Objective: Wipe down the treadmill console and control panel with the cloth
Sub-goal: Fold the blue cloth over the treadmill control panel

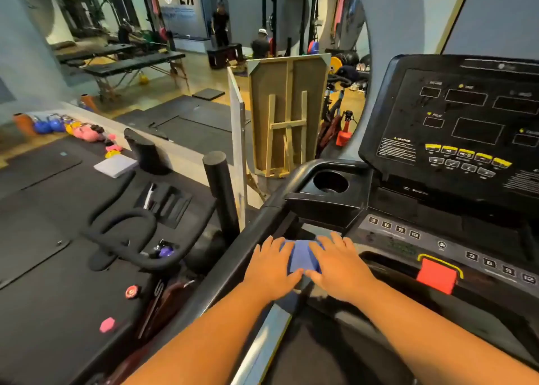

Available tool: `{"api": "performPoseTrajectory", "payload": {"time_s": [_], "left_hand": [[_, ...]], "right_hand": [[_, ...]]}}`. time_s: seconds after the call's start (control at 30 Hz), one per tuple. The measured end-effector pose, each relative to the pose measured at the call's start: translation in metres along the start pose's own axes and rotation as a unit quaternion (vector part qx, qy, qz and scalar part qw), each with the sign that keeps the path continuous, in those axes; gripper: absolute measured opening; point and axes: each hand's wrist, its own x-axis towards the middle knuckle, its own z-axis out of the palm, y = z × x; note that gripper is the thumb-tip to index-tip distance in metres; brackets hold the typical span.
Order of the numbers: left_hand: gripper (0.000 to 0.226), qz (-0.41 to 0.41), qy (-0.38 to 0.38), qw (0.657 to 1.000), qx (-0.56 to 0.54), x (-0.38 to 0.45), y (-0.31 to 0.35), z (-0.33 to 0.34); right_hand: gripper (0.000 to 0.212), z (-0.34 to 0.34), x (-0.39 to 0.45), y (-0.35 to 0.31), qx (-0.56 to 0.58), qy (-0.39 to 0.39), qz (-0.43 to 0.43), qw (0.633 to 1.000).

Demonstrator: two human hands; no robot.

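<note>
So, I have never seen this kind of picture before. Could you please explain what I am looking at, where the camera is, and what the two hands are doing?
The camera sits on a person's head and looks down along both bare arms. The big black machine is a gym treadmill: its dark display console stands on the right, with a lower control panel of numbered buttons and a red stop button beneath it. Both hands lie flat on a small folded blue cloth at the treadmill's left front corner, the left hand and right hand side by side, fingers straight, pressing rather than gripping. A round black cup holder sits just behind.
</note>
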Motion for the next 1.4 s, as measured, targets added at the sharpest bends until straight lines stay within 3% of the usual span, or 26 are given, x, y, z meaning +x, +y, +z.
{"api": "performPoseTrajectory", "payload": {"time_s": [0.17, 0.37, 0.47, 0.57, 0.63, 0.73, 0.87, 1.0, 1.07, 1.17, 1.3, 1.4], "left_hand": [[0.076, 0.033, 0.033, 0.999, -0.024, -0.002, -0.007, 0.011], [0.070, 0.018, 0.069, 0.997, -0.029, 0.000, -0.007, 0.021], [0.055, 0.021, 0.081, 0.996, -0.027, 0.005, -0.011, 0.021], [0.039, 0.031, 0.098, 0.993, -0.054, 0.009, -0.015, 0.018], [0.032, 0.025, 0.118, 0.986, -0.118, 0.010, -0.014, 0.012], [0.031, 0.002, 0.162, 0.957, -0.239, 0.012, -0.005, -0.007], [0.041, -0.035, 0.180, 0.904, -0.387, 0.021, 0.025, -0.034], [0.045, -0.134, 0.151, 0.883, -0.423, 0.032, 0.076, -0.048], [0.043, -0.155, 0.049, 0.885, -0.437, 0.035, 0.106, -0.055], [0.042, -0.123, -0.113, 0.843, -0.511, 0.030, 0.157, -0.059], [0.031, -0.099, -0.116, 0.842, -0.518, 0.018, 0.214, -0.059], [0.010, -0.078, -0.113, 0.840, -0.525, 0.011, 0.250, -0.055]], "right_hand": [[0.072, 0.015, 0.017, -0.013, -0.077, -0.026, -0.012, 0.997], [0.070, 0.024, 0.026, -0.012, -0.083, -0.011, 0.004, 0.996], [0.054, 0.029, 0.030, -0.003, -0.070, 0.015, -0.016, 0.997], [0.022, 0.029, 0.031, 0.002, -0.054, 0.071, -0.029, 0.996], [0.003, 0.023, 0.028, 0.004, 0.000, 0.116, -0.027, 0.993], [0.015, 0.008, 0.017, 0.005, 0.171, 0.141, 0.012, 0.975], [0.011, -0.016, -0.008, 0.010, 0.410, 0.152, 0.101, 0.893], [0.019, -0.032, -0.035, 0.032, 0.506, 0.163, 0.178, 0.828], [0.027, -0.032, -0.052, 0.046, 0.545, 0.177, 0.219, 0.790], [0.031, -0.033, -0.083, 0.067, 0.567, 0.206, 0.254, 0.756], [0.030, -0.039, -0.133, 0.095, 0.564, 0.225, 0.258, 0.751], [0.012, -0.038, -0.168, 0.119, 0.583, 0.216, 0.256, 0.740]]}}
